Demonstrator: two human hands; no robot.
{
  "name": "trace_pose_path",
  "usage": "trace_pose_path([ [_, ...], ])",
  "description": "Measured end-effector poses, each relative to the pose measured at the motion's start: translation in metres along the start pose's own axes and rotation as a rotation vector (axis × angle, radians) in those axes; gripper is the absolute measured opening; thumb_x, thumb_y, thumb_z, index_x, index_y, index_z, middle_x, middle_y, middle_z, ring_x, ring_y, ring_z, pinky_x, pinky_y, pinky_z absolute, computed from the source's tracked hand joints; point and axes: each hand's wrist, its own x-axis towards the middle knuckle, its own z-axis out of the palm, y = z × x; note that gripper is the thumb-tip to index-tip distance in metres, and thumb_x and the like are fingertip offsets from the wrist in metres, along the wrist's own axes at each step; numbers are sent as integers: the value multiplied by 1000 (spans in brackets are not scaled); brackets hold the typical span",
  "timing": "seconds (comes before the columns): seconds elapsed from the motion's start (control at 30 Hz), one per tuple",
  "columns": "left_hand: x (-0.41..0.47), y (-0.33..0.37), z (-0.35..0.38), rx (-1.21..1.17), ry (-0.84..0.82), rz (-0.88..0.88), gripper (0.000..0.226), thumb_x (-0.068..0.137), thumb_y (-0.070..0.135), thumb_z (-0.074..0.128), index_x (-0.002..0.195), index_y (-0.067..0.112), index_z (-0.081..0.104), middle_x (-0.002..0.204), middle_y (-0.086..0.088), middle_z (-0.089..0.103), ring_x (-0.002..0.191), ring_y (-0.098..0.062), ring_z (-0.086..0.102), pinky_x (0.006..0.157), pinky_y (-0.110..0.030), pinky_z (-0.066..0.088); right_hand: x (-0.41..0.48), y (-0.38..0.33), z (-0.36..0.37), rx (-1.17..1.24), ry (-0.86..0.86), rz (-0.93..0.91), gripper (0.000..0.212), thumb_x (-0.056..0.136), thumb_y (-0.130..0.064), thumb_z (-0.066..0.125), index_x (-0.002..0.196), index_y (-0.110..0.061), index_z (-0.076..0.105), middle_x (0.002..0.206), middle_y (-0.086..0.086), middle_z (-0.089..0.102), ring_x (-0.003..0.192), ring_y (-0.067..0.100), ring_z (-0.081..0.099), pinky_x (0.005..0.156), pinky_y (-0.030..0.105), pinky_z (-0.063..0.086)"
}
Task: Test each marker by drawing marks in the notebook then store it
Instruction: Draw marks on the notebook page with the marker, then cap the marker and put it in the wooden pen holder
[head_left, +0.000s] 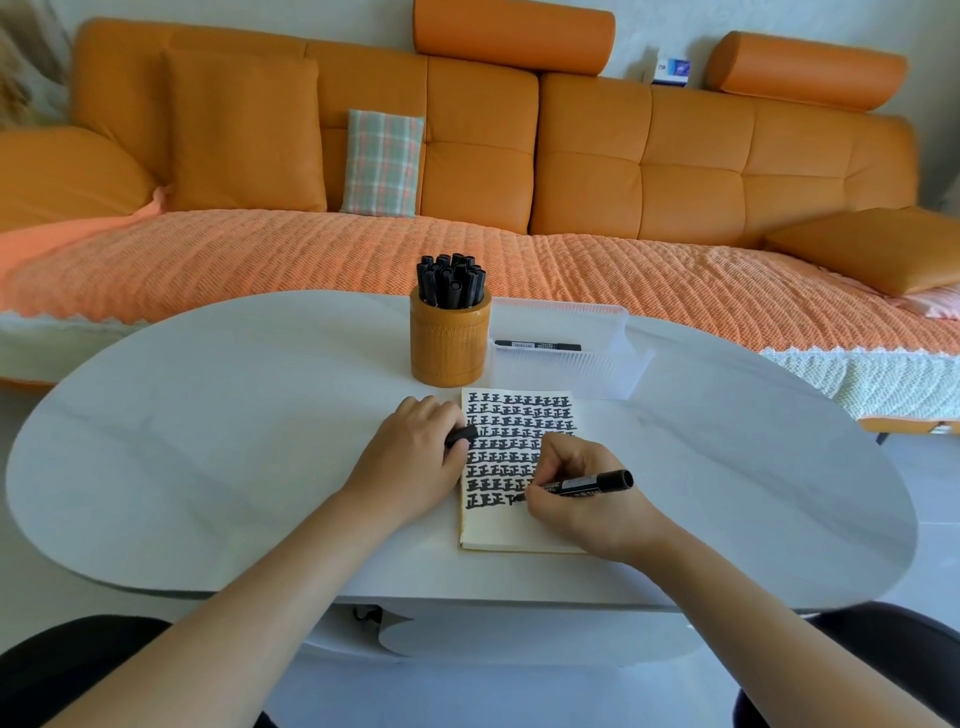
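An open notebook (509, 527) lies on the white table, its page filled with rows of thick black marks. My right hand (576, 493) grips a black marker (597, 482) with its tip on the lowest row of marks. My left hand (415, 457) rests on the table at the notebook's left edge and holds a black marker cap (461, 434) in its curled fingers. An orange pen cup (450, 340) behind the notebook holds several black markers (451, 280). A clear plastic tray (613, 371) to its right contains one black marker (537, 345).
The oval white table (208, 441) stands in front of an orange sofa (467, 156) covered with a peach throw and cushions. A lower shelf (467, 639) sits under the tabletop near my knees.
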Motion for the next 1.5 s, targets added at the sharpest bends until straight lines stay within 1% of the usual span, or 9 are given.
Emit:
trace_pose_path([
  [0.23, 0, 1, -1, -2, -5, -2, 8, 94, 29, 50, 95, 21, 52, 98, 5, 55, 92, -15, 43, 73, -28, 40, -1, -1, 0, -6, -51, 6, 24, 81, 12, 63, 67, -1, 48, 59, -12, 51, 53, 8, 44, 51, 21, 36],
  [0.43, 0, 1, -2, -6, -6, 0, 6, 92, 27, 51, 93, 21, 52, 96, 5, 53, 91, -15, 43, 71, -28, 36, -1, -3, 1, 27, -65, 3, 20, 79, 0, 68, 70, 0, 49, 63, -2, 52, 56, 16, 45, 52, 29, 36],
  [0.6, 0, 2, -3, -13, -19, -6, 7, 93, 28, 50, 93, 21, 52, 95, 6, 53, 91, -15, 43, 72, -28, 36, -1, -5, -1, -8, -68, 7, 24, 77, 12, 61, 66, -1, 44, 58, -9, 47, 52, 8, 40, 49, 21, 33],
  [0.77, -1, 4, -5, -25, -28, -21, 7, 94, 28, 50, 94, 22, 51, 97, 7, 52, 92, -14, 43, 73, -28, 38, -1, -6, -1, 39, -27, -2, 20, 76, 4, 62, 66, -2, 46, 60, -6, 50, 53, 9, 43, 51, 20, 34],
  [0.97, 1, 5, -7, -34, 15, -22, 7, 93, 28, 54, 95, 21, 56, 97, 7, 58, 89, -13, 46, 77, -30, 41, 9, -8, -15, 210, 174, 20, 10, 87, 5, 67, 89, -4, 64, 65, 0, 60, 52, 20, 49, 45, 25, 40],
  [1.07, 3, 7, -12, -59, 61, -10, 10, 94, 26, 57, 100, 20, 59, 99, 8, 60, 90, -13, 50, 75, -30, 44, 18, -11, -21, 149, 189, 12, 20, 92, 1, 63, 102, -13, 73, 84, 3, 72, 59, 25, 56, 43, 29, 41],
  [1.23, 8, 10, -18, -131, 95, 15, 19, 93, 26, 61, 111, 19, 63, 102, 9, 62, 90, -8, 52, 71, -27, 48, 29, -10, -34, 129, 60, 16, 48, 98, 15, 39, 130, -13, 61, 107, 13, 71, 76, 27, 68, 59, 40, 58],
  [1.37, 13, 11, -17, -188, 103, 24, 20, 93, 24, 61, 112, 18, 65, 98, 11, 59, 86, -6, 51, 72, -22, 45, 37, -15, -40, 372, 54, 97, 41, 104, 3, 32, 117, -8, 69, 106, 15, 63, 74, 29, 63, 67, 42, 59],
  [1.5, 15, 14, -16, -217, 95, 44, 20, 93, 21, 60, 113, 17, 65, 97, 11, 57, 86, -6, 53, 74, -21, 45, 41, -10, -44, 32, 97, 28, 17, 98, -6, 54, 102, -22, 58, 95, 8, 65, 60, 20, 49, 53, 29, 43],
])
